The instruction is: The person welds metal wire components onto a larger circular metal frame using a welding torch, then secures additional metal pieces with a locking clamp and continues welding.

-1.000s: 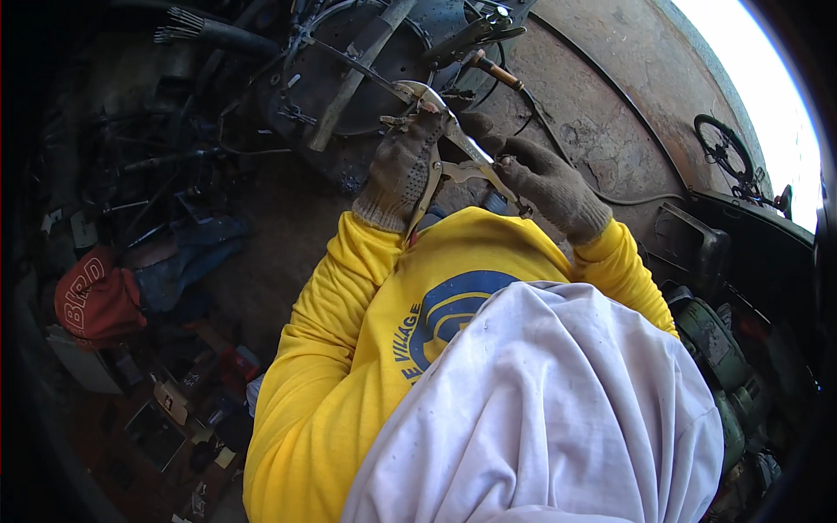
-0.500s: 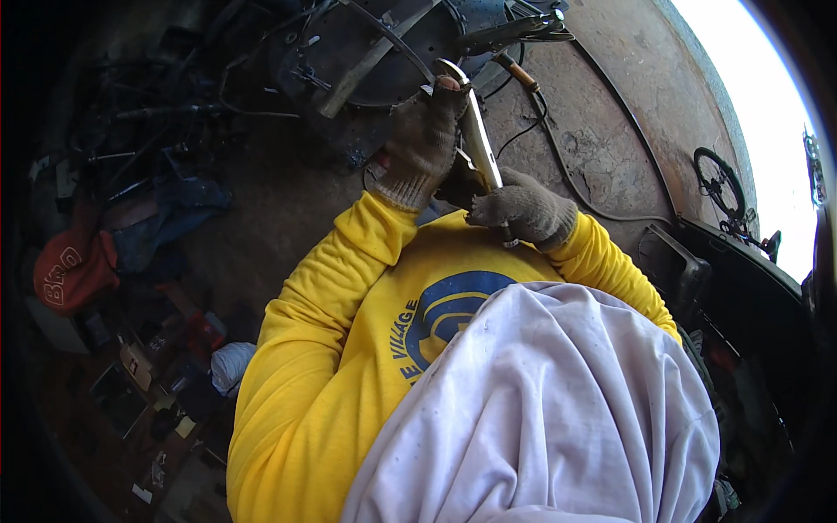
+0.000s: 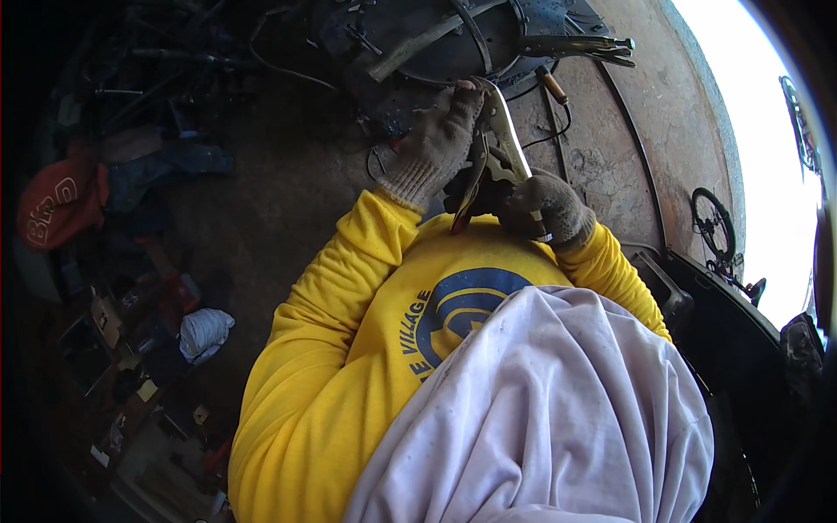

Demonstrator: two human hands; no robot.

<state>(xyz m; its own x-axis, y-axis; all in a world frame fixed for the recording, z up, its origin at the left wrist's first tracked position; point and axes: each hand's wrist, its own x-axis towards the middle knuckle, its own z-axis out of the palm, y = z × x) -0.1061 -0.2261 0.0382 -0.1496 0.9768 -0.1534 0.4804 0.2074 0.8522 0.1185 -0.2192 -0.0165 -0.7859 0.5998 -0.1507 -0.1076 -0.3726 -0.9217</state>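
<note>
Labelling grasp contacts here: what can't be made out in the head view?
- Head view: the jaw tip of the locking pliers is covered by the left hand.
- Right hand: its fingers curl under the handles, so the exact grip is hidden.
- Clutter on the floor at the left is too dark to identify.
- Bicycle: small, cut by glare.

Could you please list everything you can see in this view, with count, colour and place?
locking pliers: one, silvery metal, held in both gloved hands near the chest
second locking pliers: one, grey metal, lying at top on the round metal frame
round metal frame: one, dark, top centre
wooden-handled tool: one, brown, beside the frame
red cloth: one, on the floor, far left
white rag: one, on the floor, lower left
white cloth: one, draped over the lap
yellow sweatshirt: one, worn
left hand: grey glove, on the pliers
right hand: grey glove, gripping the pliers' handle
</note>
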